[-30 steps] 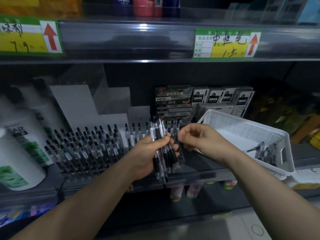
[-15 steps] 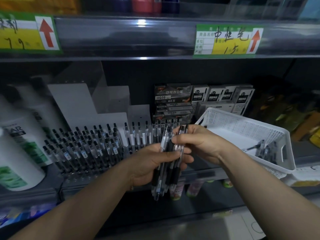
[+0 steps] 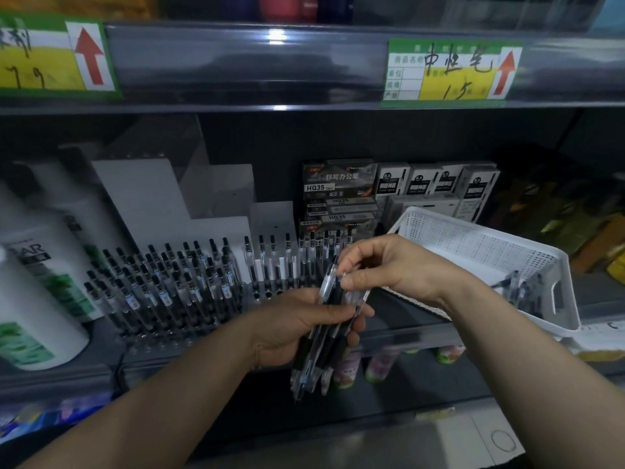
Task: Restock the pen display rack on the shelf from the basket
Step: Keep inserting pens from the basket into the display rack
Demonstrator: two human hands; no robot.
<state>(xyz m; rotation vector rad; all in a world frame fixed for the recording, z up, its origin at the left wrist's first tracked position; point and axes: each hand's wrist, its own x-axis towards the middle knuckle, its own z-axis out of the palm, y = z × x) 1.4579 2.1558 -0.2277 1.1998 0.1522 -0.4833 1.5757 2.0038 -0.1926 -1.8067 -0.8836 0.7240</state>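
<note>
In front of the pen display rack point(image 3: 176, 292), the left hand point(image 3: 291, 326) grips a bundle of pens point(image 3: 321, 350), long axis near upright, tips down; the right hand point(image 3: 382, 265) pinches one pen's top; white basket point(image 3: 507, 265) sits right

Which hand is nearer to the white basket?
The right. The right hand pinches a pen just beside the left corner of the basket; the left hand grips the bunch of pens lower and farther left.
</note>
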